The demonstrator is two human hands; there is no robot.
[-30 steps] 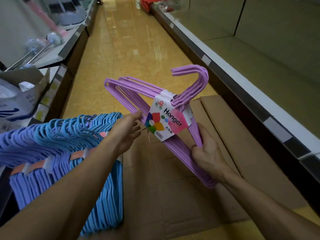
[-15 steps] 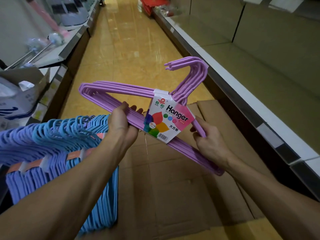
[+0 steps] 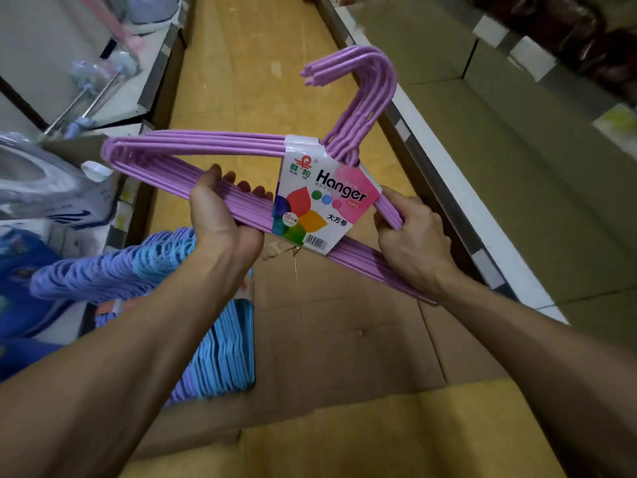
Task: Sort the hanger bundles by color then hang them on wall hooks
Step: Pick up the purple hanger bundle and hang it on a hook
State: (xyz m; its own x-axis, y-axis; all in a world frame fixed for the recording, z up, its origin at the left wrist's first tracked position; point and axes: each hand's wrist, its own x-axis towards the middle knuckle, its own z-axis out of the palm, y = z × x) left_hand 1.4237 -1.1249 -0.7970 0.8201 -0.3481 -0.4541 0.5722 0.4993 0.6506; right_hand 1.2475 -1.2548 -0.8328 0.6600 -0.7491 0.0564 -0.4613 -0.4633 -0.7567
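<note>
Both hands held one purple hanger bundle (image 3: 213,146) up in front of the chest, over flattened cardboard (image 3: 344,322) on the aisle floor (image 3: 248,63). The left hand (image 3: 217,215) gripped the bottom bars left of centre, fingers curled over the far side, fingertips showing above the bars. The right hand (image 3: 410,236) gripped the right sloping bars and the bottom bars where they met near that corner, fingers closed round them. The bundle was tilted, left end higher, right corner dropping toward the right wrist. Its hooks (image 3: 365,81) pointed up and to the left. A paper label (image 3: 320,201) reading "Hanger" wrapped the neck and hung between the two hands.

Below the left forearm lay more bundles: blue hangers (image 3: 227,346) against the cardboard edge, and lavender-blue hangers (image 3: 103,267) with their hooks fanned out beside them. Whether those rested on the floor or a low shelf could not be told.

A shelf (image 3: 448,174) with a white edge ran along the right of the aisle. On the left stood shelving (image 3: 151,74) with packaged goods, blurred.
</note>
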